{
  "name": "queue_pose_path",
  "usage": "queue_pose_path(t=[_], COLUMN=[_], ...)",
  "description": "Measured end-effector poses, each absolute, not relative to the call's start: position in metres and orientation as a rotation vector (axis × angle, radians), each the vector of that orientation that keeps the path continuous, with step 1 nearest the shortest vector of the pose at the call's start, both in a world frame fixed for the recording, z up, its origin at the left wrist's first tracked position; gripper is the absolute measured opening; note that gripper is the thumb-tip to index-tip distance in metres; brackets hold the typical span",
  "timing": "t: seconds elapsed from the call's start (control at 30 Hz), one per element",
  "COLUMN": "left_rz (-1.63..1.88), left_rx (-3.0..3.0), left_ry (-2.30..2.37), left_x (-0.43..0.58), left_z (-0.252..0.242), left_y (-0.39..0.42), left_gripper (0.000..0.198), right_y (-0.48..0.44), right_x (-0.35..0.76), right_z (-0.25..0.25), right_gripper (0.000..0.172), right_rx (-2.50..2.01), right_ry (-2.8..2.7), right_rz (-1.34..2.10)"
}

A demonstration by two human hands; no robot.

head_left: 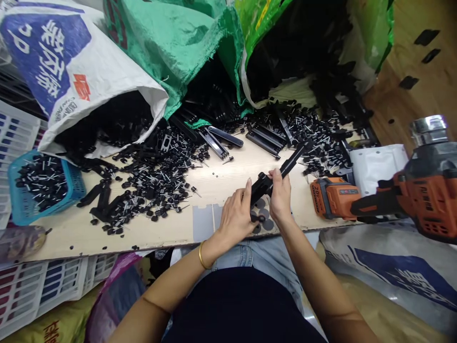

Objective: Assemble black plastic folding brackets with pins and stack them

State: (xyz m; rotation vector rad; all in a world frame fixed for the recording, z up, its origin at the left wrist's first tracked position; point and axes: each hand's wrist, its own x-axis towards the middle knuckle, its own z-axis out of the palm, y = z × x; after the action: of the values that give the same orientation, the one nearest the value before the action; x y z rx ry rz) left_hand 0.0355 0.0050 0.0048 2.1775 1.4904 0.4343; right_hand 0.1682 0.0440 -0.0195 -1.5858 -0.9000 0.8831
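Note:
Both my hands grip one long black plastic part [285, 167] over the front edge of the wooden board [210, 183]. My left hand [237, 214] is closed on its near end, thumb up against it. My right hand [280, 195] is closed round its middle, while the far end sticks out up and to the right. A gold bangle sits on my left wrist. Beneath my hands lie some small black discs [262, 220] on a grey patch.
Heaps of black screw knobs [157, 183] and long black bars [264, 138] cover the board. A blue basket [39, 188] of knobs stands at left. Open sacks [178, 52] line the back. An orange cordless drill [403, 190] lies at right beside a white bag [378, 162].

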Motion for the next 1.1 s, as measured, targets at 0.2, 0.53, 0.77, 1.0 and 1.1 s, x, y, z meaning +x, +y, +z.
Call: queue_pose_path(t=[0.2, 0.53, 0.77, 1.0, 1.1], left_rz=[0.269, 0.104, 0.130, 0.038, 0.129], left_rx=[2.027, 2.290, 2.420, 2.502, 2.547], left_ry=[1.510, 1.186, 1.099, 1.147, 1.146], left_x=[0.000, -0.029, -0.030, -0.032, -0.037], left_z=[0.004, 0.016, 0.020, 0.032, 0.038], left_y=[0.039, 0.035, 0.029, 0.035, 0.039], left_gripper=[0.039, 0.022, 0.061, 0.046, 0.044], right_y=[0.017, 0.044, 0.029, 0.037, 0.038], right_x=[0.216, 0.225, 0.205, 0.199, 0.198], right_z=[0.033, 0.070, 0.061, 0.058, 0.061], right_gripper=[0.035, 0.005, 0.020, 0.010, 0.013], right_rx=[-1.752, -1.238, -1.582, -1.470, -1.517], right_ry=[-1.494, -3.079, -3.082, -3.130, -3.041], right_rz=[0.633, -0.007, 0.402, 0.222, 0.212])
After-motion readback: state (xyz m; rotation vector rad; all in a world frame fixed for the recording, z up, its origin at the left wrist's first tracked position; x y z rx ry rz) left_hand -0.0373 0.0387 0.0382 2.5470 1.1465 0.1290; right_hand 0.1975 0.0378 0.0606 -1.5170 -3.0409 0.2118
